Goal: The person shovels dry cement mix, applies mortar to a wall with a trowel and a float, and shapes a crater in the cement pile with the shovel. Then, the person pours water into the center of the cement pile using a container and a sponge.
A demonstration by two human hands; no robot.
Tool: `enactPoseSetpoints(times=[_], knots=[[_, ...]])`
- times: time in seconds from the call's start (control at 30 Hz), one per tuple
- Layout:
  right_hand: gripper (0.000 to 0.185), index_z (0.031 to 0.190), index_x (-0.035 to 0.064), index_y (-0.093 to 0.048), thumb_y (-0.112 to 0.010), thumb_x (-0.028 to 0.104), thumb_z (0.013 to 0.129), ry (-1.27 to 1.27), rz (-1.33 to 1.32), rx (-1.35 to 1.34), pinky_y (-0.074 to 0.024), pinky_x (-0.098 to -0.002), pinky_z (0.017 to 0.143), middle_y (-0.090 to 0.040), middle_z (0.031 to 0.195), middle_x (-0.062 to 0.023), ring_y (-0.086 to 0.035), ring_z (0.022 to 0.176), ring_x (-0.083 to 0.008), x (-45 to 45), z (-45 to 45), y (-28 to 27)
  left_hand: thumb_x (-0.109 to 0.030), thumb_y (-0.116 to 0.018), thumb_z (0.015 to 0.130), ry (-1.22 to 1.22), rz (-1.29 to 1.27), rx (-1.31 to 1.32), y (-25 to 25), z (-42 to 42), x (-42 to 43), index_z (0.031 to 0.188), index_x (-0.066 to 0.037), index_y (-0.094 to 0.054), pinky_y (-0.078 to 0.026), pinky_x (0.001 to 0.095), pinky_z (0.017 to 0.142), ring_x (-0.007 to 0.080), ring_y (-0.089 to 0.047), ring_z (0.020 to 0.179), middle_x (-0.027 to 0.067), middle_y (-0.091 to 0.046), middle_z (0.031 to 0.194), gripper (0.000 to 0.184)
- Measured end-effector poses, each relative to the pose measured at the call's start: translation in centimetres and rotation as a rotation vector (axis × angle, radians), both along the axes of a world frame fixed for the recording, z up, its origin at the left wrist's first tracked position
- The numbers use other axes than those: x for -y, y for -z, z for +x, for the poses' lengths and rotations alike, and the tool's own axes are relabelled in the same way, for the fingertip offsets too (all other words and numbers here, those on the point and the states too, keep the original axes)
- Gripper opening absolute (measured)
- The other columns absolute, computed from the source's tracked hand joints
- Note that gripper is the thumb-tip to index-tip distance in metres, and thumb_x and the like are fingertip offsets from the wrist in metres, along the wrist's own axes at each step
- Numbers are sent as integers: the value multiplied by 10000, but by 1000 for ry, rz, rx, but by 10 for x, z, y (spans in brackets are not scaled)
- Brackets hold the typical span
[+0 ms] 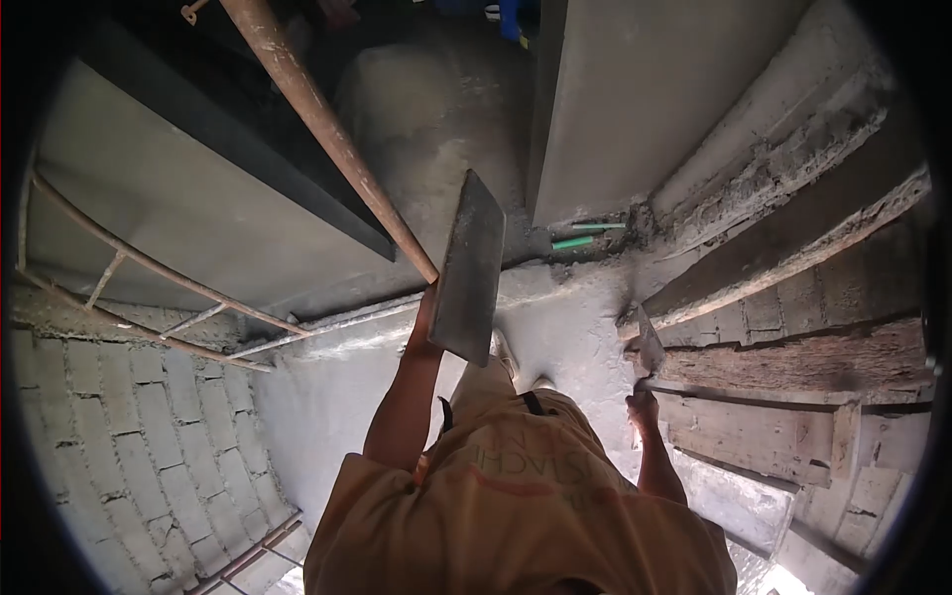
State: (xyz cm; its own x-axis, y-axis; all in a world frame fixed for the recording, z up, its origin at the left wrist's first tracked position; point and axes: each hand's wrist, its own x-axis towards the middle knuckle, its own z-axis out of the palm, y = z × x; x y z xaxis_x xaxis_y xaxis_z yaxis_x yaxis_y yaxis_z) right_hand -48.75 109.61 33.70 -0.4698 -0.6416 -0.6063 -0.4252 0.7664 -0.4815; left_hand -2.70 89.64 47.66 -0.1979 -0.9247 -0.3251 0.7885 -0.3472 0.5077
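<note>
In the head view, my left hand is raised in front of me at the edge of a flat grey rectangular board, like a plasterer's hawk. The board is tilted nearly on edge, and it hides most of my fingers and any handle. Right beside that hand ends a rusty metal pole; I cannot tell whether they touch. Lower on the right, my right hand is closed around the handle of a pointing trowel. Its pointed blade faces away from me, close to rough wooden planks.
A rusty ladder-like metal frame leans at the left by a block wall. Smooth plastered walls flank a dark doorway. Green pieces lie on the ledge. A thick timber slants across the right.
</note>
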Motion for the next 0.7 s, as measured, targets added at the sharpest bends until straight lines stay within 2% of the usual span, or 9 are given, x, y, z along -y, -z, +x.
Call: enactPoseSetpoints(times=[0.03,0.2,0.23,0.3,0.33,0.37,0.5,0.63,0.7], knots=[[259,893,3,-551,-629,171,712,-19,-110,-7,-479,-394,397,-591,583,-137,-579,428,-248,3,-10,34,-345,-388,1007,-6,-21,-3,-2,-4,27,1280,-47,-518,-514,305,807,158,-618,937,77,-631,1094,425],[239,874,-3,-527,-626,172,744,103,55,63,-455,-362,349,-571,563,-96,-547,391,-212,41,24,12,-458,-427,973,108,185,391,12,-7,142,1270,-46,-531,-491,295,749,177,-611,845,88,-637,1037,519],[225,840,-1,-534,-632,177,741,236,64,141,-451,-357,347,-572,565,-96,-544,390,-212,32,20,42,-458,-472,958,124,218,383,40,-3,167,1229,-26,-530,-488,306,673,163,-588,768,75,-603,888,514],[252,867,20,-546,-663,201,738,-41,-3,-92,-418,-365,325,-549,544,-89,-507,353,-198,53,45,2,-440,-497,952,118,250,253,92,-2,214,1215,-18,-525,-483,317,627,156,-566,708,58,-550,809,497],[326,895,19,-567,-697,266,727,111,1,5,-461,-366,416,-588,623,-99,-572,469,-159,67,71,-33,-421,-522,947,127,284,137,105,-4,233,1201,-10,-520,-479,328,581,149,-544,648,40,-498,730,483],[400,948,-8,-592,-696,319,743,106,-81,-306,-501,-384,569,-644,797,-135,-625,663,-201,41,61,45,-390,-548,940,50,380,132,106,-10,253,1110,-22,-533,-455,335,506,137,-489,556,11,-409,659,406],[407,964,-6,-594,-690,325,748,39,104,-131,-500,-390,593,-645,817,-146,-625,693,-217,104,62,45,-385,-545,941,-30,510,278,98,-10,323,858,-86,-513,-444,331,474,137,-493,531,11,-438,644,312],[413,979,-3,-597,-685,332,753,-125,140,-91,-500,-396,617,-646,838,-157,-625,722,-234,226,46,44,-372,-534,931,-18,605,161,178,18,408,846,-92,-533,-494,404,487,201,-565,565,58,-528,689,293],[417,986,-2,-598,-682,335,756,-207,126,-73,-500,-400,629,-646,848,-162,-625,737,-242,305,32,43,-348,-516,935,-186,624,147,153,24,445,889,-85,-550,-517,416,529,223,-592,614,71,-553,734,269]])
